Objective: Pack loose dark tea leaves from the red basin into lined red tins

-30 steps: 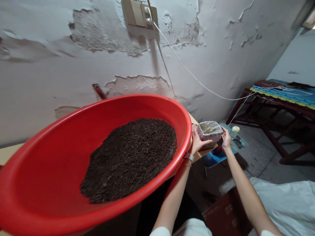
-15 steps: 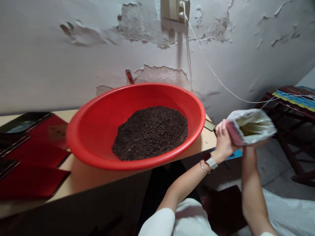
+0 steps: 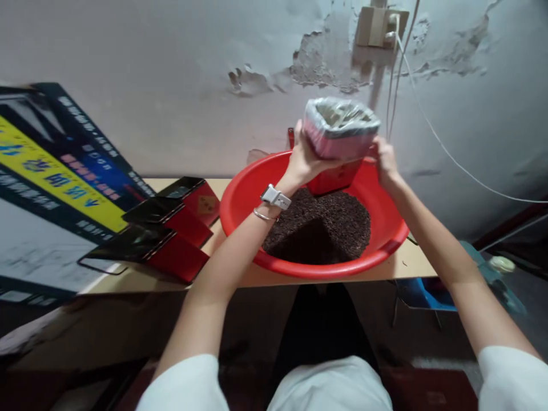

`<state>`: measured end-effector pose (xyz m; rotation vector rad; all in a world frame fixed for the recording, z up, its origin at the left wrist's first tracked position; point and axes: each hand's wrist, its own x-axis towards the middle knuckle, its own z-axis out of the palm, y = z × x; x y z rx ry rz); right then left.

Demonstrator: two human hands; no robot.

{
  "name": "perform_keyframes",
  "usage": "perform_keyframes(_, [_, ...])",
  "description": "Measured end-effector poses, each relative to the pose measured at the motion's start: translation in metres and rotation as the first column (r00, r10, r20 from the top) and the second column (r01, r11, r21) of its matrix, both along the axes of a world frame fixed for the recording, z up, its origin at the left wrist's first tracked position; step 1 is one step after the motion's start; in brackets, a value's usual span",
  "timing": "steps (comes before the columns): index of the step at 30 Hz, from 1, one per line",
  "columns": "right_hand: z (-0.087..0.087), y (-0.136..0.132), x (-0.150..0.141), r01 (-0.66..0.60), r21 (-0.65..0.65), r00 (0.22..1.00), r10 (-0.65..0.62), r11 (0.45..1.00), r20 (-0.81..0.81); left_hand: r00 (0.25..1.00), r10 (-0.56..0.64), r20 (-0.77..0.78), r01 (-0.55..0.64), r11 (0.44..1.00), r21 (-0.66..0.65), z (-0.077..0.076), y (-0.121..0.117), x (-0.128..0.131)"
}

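Peeling plastered wall (image 3: 149,74) with a socket (image 3: 377,25) and trailing white cable (image 3: 449,151); pale tabletop (image 3: 411,264) bearing a red basin (image 3: 240,200) of dark loose tea (image 3: 338,228), with red-and-black gift boxes (image 3: 171,240) and a printed carton (image 3: 51,171) at left. Red box lined with a clear plastic bag (image 3: 340,128), mouth up, is held above the basin's far side: left hand (image 3: 303,160) clasps its left face and underside, right hand (image 3: 383,160) presses its right face, both forearms extended forward and raised. Risk: the slick liner could slide under the fingers and the box tip, scattering tea past the rim.
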<state>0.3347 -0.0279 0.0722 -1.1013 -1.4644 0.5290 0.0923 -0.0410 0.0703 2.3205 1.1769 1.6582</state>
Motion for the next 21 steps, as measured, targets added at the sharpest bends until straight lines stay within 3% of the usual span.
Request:
perform_keyframes(2, [-0.042,0.029,-0.04,0.015,-0.145,0.983,0.011,0.989,0.181,0.995,0.091,0.037,-0.085,0.985,-0.148,-0.031,0.034,-0.039])
perform_keyframes(5, [-0.108,0.045,-0.078,0.054,-0.352,0.818,0.161,0.934,0.552,0.969,0.247,0.012,-0.23,0.915,-0.331,-0.074,0.054,-0.077])
perform_keyframes(7, [-0.144,0.042,-0.09,0.072,-0.427,0.658,0.279,0.901,0.7,0.949,0.312,-0.044,-0.305,0.876,-0.373,-0.09,0.056,-0.088])
perform_keyframes(10, [-0.18,0.031,-0.095,0.03,-0.505,0.441,0.442,0.862,0.781,0.935,0.34,-0.102,-0.354,0.865,-0.356,-0.097,0.055,-0.092])
perform_keyframes(12, [-0.19,0.024,-0.096,0.006,-0.494,0.37,0.457,0.869,0.809,0.939,0.329,-0.101,-0.344,0.882,-0.323,-0.095,0.056,-0.092])
perform_keyframes(15, [-0.19,0.021,-0.098,0.009,-0.467,0.363,0.432,0.884,0.826,0.961,0.269,-0.064,-0.276,0.912,-0.303,-0.094,0.059,-0.096])
perform_keyframes(21, [-0.176,0.02,-0.101,0.046,-0.632,0.38,0.571,0.774,0.727,0.988,0.118,-0.099,-0.145,0.93,-0.337,-0.099,0.063,-0.105])
